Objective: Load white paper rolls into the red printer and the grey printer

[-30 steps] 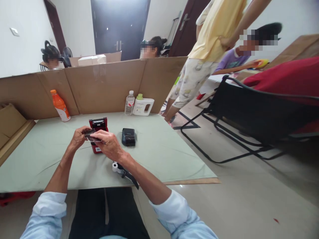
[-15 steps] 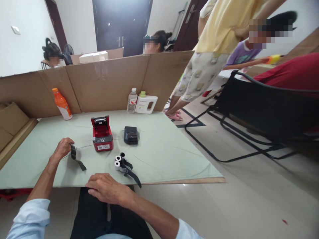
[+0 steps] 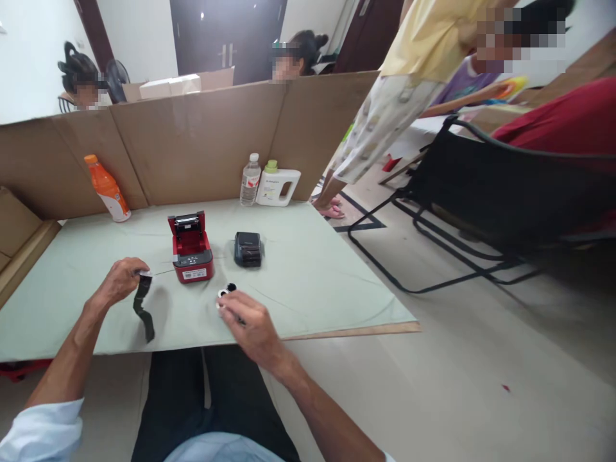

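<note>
My left hand (image 3: 120,282) is above the left part of the table, closed on a small label roll (image 3: 145,273). A dark strip (image 3: 142,308) dangles from it in a loose curl. My right hand (image 3: 255,327) reaches over the front of the table, its fingertips closed at a group of small white-ended rolls (image 3: 231,287) and partly covering them. The strips of those rolls are hidden under the hand. Between the hands, farther back, stands a red and black label printer (image 3: 193,263) with its lid raised. Right of it lies a black device (image 3: 248,249).
An orange-capped bottle (image 3: 108,189), a clear water bottle (image 3: 250,181) and a white handled jug (image 3: 276,186) stand along the cardboard wall (image 3: 192,141). A black folding chair (image 3: 491,186) is at the right. Several people are beyond the wall and at the right.
My right hand has moved from the table's front edge, right and forward, onto the small rolls. My left hand has turned slightly, and its dark strip now hangs more steeply. The camera view has shifted.
</note>
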Demonstrator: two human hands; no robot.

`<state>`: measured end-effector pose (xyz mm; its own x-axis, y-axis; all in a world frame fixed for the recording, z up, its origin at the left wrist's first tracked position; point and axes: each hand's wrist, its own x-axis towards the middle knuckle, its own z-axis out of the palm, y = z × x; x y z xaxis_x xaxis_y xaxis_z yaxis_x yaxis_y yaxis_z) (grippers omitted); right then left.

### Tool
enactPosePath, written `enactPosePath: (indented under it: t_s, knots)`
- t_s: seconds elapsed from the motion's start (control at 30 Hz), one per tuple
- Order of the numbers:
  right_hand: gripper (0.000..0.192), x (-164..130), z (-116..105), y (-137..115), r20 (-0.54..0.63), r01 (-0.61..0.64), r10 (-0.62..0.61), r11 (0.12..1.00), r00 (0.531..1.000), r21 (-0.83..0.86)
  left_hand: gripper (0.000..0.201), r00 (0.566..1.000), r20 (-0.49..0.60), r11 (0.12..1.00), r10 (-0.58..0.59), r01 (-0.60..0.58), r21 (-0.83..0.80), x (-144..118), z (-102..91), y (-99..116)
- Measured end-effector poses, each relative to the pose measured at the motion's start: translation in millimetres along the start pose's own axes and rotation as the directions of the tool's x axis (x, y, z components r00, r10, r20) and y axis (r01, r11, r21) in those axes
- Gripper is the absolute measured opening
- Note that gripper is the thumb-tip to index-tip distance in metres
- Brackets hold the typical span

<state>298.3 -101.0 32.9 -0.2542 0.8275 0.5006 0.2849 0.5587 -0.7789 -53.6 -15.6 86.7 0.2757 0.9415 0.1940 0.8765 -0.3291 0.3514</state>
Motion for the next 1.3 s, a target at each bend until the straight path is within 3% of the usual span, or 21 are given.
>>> enactPosePath:
  t_s: [0.1,0.2,0.3,0.4,0.47,0.57,0.63,0.73,0.83,0.9,1.0,1.13,1.3]
  knots:
    - [0.026,9,-22,21,-0.207,-0.173,0.169,0.985,0.964,-0.001,0.031,0.996,-0.031,0.956,0.085,-0.090,-0.279,-1,14.9,55]
    - [0.045,18,-35,29,-0.132,-0.253,0.265,0.962,0.955,0.098,0.033,0.990,-0.111,0.902,0.090,-0.128,-0.412,12,34.8,112]
    - [0.067,27,-39,21,0.001,-0.248,0.253,0.947,0.967,0.202,0.037,0.964,-0.132,0.846,0.229,-0.264,-0.462,38,50.4,167]
    - [0.067,32,-45,13,-0.049,-0.247,0.270,0.930,0.962,0.273,0.038,0.925,-0.163,0.785,0.343,-0.378,-0.490,62,57.6,212]
    - [0.061,30,-55,13,-0.120,-0.253,0.308,0.907,0.944,0.338,0.038,0.904,-0.176,0.726,0.389,-0.418,-0.546,70,59.8,226]
    - [0.046,20,-81,26,-0.174,-0.303,0.394,0.867,0.902,0.395,0.046,0.911,-0.171,0.695,0.376,-0.399,-0.597,66,65.8,215]
    - [0.040,13,-99,41,-0.157,-0.358,0.446,0.847,0.881,0.393,0.052,0.953,-0.132,0.783,0.274,-0.300,-0.544,53,75.4,189]
    - [0.038,5,-112,68,-0.076,-0.451,0.506,0.819,0.859,0.356,0.067,0.992,0.063,0.896,0.109,-0.071,-0.439,23,100.7,145]
    - [0.040,3,-98,90,0.045,-0.542,0.563,0.767,0.825,0.345,0.086,0.983,0.177,0.935,0.045,0.021,-0.355,-5,133.5,122]
    - [0.039,4,-78,97,0.144,-0.574,0.562,0.743,0.814,0.344,0.084,0.991,0.136,0.951,0.012,0.030,-0.307,-17,153.0,121]
    - [0.036,9,-47,98,0.245,-0.540,0.482,0.769,0.841,0.341,0.064,0.999,0.038,0.959,-0.022,0.032,-0.282,-22,169.4,127]
    - [0.036,16,-24,92,0.276,-0.472,0.391,0.802,0.878,0.366,0.049,0.997,0.010,0.955,-0.076,0.075,-0.286,-21,167.8,124]
    - [0.042,17,-20,92,0.253,-0.449,0.383,0.839,0.888,0.308,0.036,0.986,0.085,0.894,-0.145,0.167,-0.415,-26,150.8,112]
